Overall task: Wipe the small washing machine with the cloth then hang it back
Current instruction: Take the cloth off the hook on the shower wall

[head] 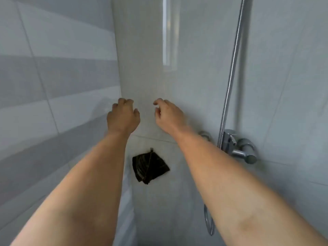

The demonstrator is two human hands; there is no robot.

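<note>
A dark, folded cloth (150, 166) hangs from a small hook on the tiled wall, low in the middle of the head view. Both my arms reach up and forward above it. My left hand (123, 117) is raised against the wall with its fingers curled and loosely apart, holding nothing. My right hand (168, 114) is beside it, a short gap away, fingers bent and empty. Both hands are well above the cloth and apart from it. The small washing machine is out of view.
A chrome shower mixer tap (237, 145) sticks out of the wall at the right, with a metal shower hose (232, 71) running up from it and looping low. Grey tiled walls meet in a corner at the left.
</note>
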